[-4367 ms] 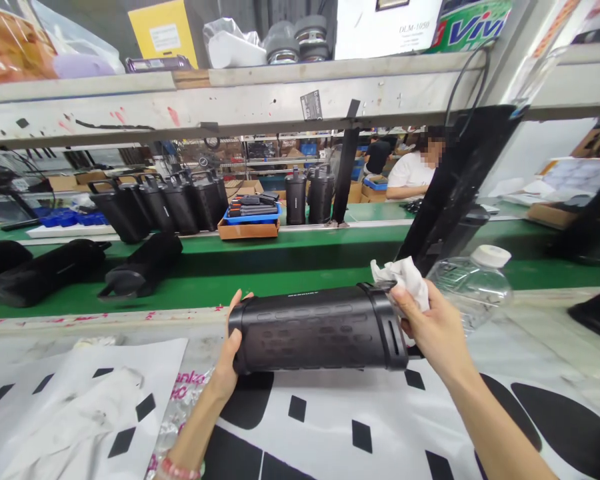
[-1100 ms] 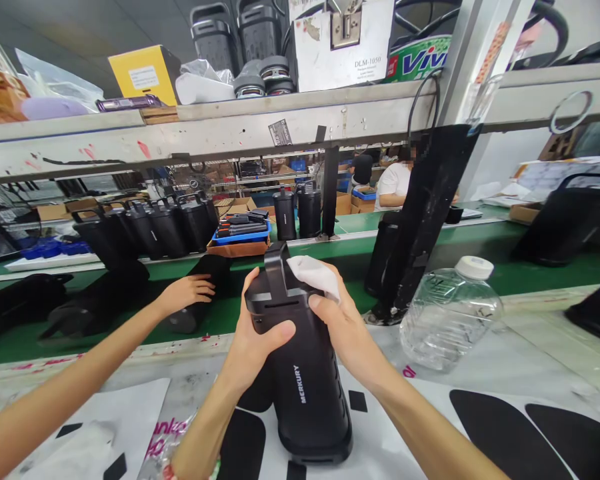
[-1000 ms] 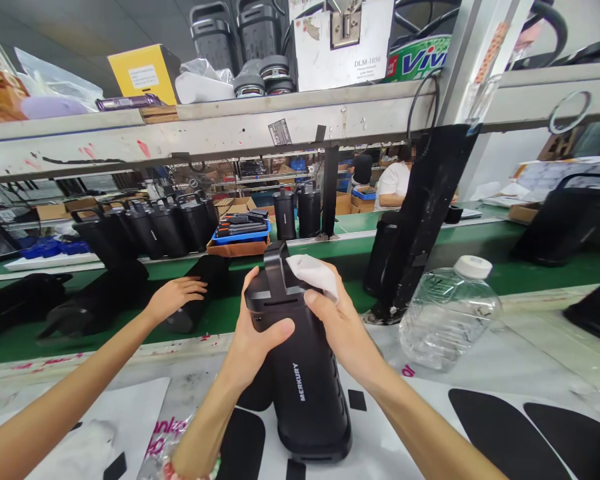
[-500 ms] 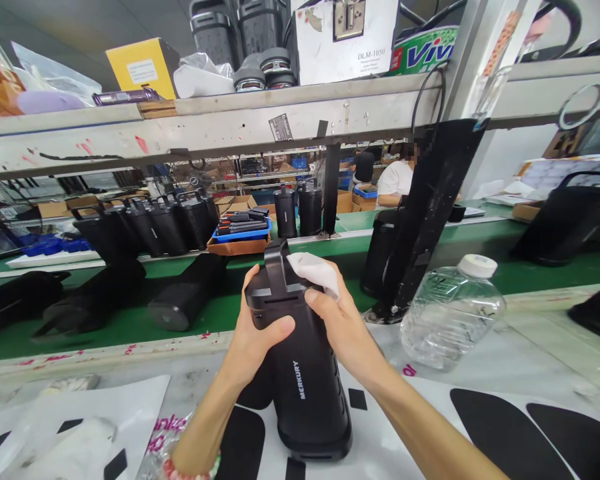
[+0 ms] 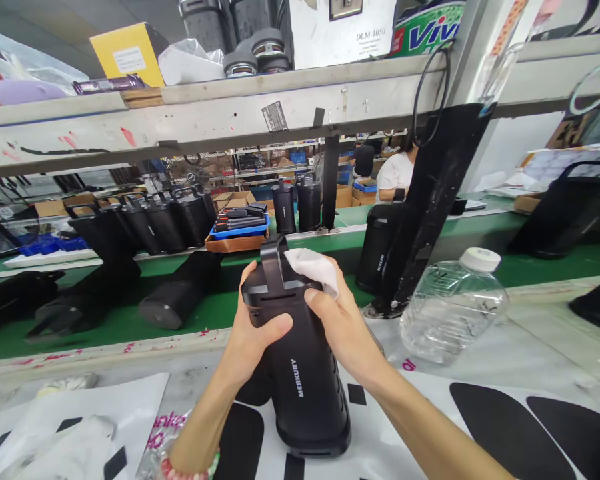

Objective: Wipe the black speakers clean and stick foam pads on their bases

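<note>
Head view showed the left hand (image 5: pixel 247 333) clasping the MERKURY device (image 5: pixel 300 373) over the patterned sheet (image 5: pixel 373 433), right hand (image 5: pixel 343 323) gripping white cloth (image 5: pixel 313 265) at its top, so work looked unfinished, its remainder unclear to me.

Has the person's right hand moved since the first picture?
Yes, leftward: then the right hand sat below the slanted black post; now it's left of its foot.

Bright, even, cool light fills the view, while the belt (image 5: pixel 105 337) falls into shade beneath the shelf (image 5: pixel 205 120). Glints streak the bottle (image 5: pixel 453 313); the speaker (image 5: pixel 307 380) shows soft sheen and legible lettering. The background is soft, and wide-angle stretch skews the edges.
</note>
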### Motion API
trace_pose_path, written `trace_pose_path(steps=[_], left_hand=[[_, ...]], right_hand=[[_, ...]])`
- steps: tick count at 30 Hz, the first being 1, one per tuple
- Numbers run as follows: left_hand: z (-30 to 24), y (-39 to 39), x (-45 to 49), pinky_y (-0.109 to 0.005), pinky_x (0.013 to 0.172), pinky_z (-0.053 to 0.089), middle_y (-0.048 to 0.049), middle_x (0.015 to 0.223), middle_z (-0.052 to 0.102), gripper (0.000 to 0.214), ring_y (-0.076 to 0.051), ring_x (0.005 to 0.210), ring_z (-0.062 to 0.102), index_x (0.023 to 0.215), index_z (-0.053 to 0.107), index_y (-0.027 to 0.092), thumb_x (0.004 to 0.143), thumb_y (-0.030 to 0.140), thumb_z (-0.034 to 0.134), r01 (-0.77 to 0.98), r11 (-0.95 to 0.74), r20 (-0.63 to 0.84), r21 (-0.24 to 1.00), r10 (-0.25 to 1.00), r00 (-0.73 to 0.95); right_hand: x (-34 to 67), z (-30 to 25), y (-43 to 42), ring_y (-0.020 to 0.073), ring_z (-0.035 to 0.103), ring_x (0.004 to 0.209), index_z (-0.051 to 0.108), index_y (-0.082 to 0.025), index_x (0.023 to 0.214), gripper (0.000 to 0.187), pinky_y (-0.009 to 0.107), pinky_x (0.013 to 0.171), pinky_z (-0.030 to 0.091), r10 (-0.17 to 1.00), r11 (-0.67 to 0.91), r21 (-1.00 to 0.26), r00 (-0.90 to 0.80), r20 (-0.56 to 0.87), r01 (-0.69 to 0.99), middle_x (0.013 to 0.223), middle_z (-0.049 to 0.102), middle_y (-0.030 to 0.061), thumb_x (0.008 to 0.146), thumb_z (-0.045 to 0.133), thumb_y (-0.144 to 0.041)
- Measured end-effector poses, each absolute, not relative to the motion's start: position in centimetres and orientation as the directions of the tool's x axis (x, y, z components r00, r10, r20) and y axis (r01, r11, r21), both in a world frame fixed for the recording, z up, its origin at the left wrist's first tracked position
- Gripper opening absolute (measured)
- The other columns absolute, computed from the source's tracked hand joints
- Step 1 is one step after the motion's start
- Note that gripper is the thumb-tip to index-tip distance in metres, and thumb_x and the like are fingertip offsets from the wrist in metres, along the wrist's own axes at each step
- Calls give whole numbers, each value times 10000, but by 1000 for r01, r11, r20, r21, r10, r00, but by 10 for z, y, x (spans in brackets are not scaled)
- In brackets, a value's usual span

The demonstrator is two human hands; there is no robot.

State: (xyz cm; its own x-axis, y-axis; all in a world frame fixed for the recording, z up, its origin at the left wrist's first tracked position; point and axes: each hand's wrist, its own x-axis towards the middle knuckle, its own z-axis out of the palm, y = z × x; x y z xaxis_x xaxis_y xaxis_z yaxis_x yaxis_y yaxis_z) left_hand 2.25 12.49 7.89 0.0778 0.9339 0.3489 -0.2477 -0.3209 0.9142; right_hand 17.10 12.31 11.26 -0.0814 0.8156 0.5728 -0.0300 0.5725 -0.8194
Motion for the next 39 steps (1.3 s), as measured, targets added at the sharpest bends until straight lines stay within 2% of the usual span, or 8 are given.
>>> trace_pose_path(steps=[24, 32, 34, 36, 39], left_hand=[[82, 123, 29, -423, 1063, 468, -55, 1396, 564, 930, -303, 1261, 557, 1476, 285, 321, 706, 422, 797, -213, -334, 346, 918, 938, 22], [78, 124, 26, -431, 1052, 484, -52, 1380, 581, 914, -305, 1245, 574, 1480, 287, 334, 721, 391, 793, -239, -337, 356, 910, 934, 40], [78, 125, 25, -424, 1042, 491, -48, 1374, 585, 917, -307, 1241, 575, 1475, 304, 336, 708, 400, 802, -236, -335, 351, 912, 936, 32], [77, 127, 22, -412, 1038, 493, -40, 1379, 582, 897, -302, 1250, 566, 1467, 328, 342, 708, 403, 801, -223, -333, 346, 916, 938, 21], [74, 131, 17, -410, 1066, 466, -39, 1392, 570, 834, -299, 1289, 532, 1456, 369, 334, 734, 403, 781, -214, -338, 342, 917, 940, -21]], right_hand=[[171, 112, 123, 233, 445, 1277, 577, -297, 1134, 287, 433, 1119, 321, 824, 563, -825, -35, 565, -51, 1268, 545, 13, 868, 482, -240], [172, 110, 124, 231, 447, 1304, 591, -301, 1141, 316, 437, 1135, 333, 819, 570, -820, -49, 572, -42, 1298, 565, 8, 852, 485, -230], [172, 111, 126, 237, 462, 1307, 613, -295, 1131, 361, 439, 1136, 341, 847, 523, -846, -54, 530, -106, 1310, 584, -4, 813, 477, -190], [171, 111, 130, 241, 493, 1292, 644, -271, 1096, 331, 426, 1133, 354, 873, 465, -846, -22, 486, -261, 1296, 614, -8, 815, 487, -191], [168, 110, 136, 252, 560, 1227, 674, -234, 1058, 241, 408, 1102, 394, 924, 361, -805, 63, 377, -470, 1189, 680, 12, 881, 524, -302]])
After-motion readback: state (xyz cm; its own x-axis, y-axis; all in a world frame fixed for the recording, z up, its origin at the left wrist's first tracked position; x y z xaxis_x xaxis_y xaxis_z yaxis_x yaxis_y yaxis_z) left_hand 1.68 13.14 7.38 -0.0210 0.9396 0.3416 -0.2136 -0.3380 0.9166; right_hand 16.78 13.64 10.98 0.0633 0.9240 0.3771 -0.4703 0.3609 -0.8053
